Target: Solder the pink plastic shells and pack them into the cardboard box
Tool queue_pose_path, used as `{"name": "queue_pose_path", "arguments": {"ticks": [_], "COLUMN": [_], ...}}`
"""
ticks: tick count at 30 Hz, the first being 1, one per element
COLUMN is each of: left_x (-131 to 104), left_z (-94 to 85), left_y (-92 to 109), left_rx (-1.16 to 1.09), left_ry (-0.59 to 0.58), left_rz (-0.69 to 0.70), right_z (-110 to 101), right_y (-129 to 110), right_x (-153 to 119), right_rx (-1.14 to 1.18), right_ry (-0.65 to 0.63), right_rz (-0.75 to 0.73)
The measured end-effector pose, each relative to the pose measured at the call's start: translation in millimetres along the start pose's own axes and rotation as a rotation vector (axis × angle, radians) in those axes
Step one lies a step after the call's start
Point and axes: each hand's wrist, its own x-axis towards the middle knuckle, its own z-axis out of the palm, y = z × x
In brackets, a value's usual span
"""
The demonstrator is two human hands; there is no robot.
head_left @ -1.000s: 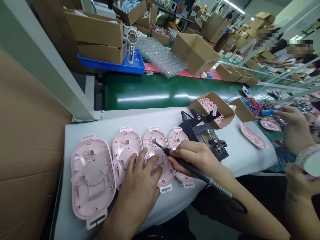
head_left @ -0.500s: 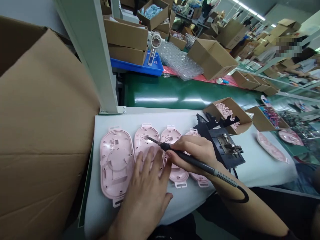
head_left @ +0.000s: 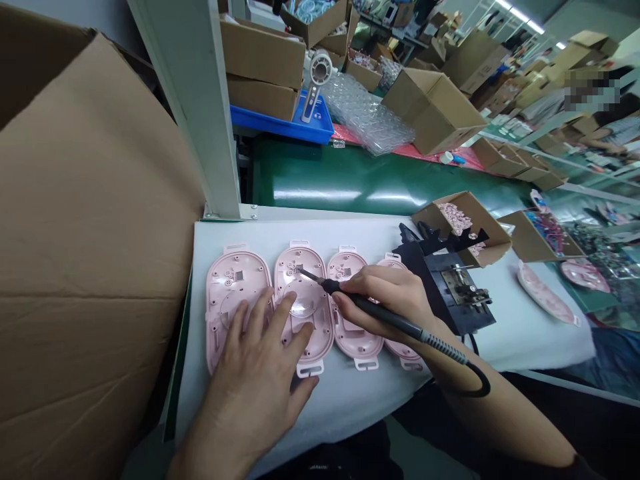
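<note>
Four pink shells (head_left: 350,313) lie in a row; right hand (head_left: 390,300) holds one soldering iron (head_left: 380,317).

Large cardboard box (head_left: 85,220), green conveyor belt (head_left: 350,180), blue tray (head_left: 280,127) (holding boxes), bubble wrap (head_left: 365,113)

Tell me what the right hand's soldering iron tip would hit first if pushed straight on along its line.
The right hand aims the soldering iron up-left; its tip seems already at the second pink shell, near its top end, though depth is unclear.
</note>
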Motion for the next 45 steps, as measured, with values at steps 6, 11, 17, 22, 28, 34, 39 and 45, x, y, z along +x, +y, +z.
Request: {"name": "queue_pose_path", "arguments": {"ticks": [6,11,17,22,28,34,39,45], "left_x": [1.6,0.6,1.0,0.4,1.5,3.1,1.2,0.5], "left_z": [0.5,0.1,-1.4,-2.2,-1.3,-2.2,-1.7,-1.8], "left_y": [-1.2,-2.7,-2.3,-1.9,-2.6,-3.1,-3.9,-4.4], "left_rx": [-0.019,-0.023,-0.017,-0.032,-0.030,-0.060,-0.074,-0.096], "left_ry": [-0.009,-0.037,-0.022,-0.010,-0.020,-0.038,-0.047,-0.087], "left_rz": [-0.017,-0.026,-0.018,-0.016,-0.015,-0.031,-0.036,-0.043], "right_z": [1.0,1.2,0.5,-2.2,-2.8,-3.3,1.5,11.2], "right_y": [0.9,0.6,-1.2,-3.8,-6.9,-6.1,-5.4,-21.9], "right_x": [-2.7,-2.3,0.8,1.9,5.1,6.2,3.7,18.3], "right_rx": [0.005,0.004,0.001,0.000,0.005,0.000,0.008,0.103], "right_ry": [-0.010,-0.012,-0.041,-0.094,-0.101,-0.127,-0.014,0.124], "right_rz": [0.010,-0.002,0.015,0.047,0.046,0.058,0.010,0.038]}}
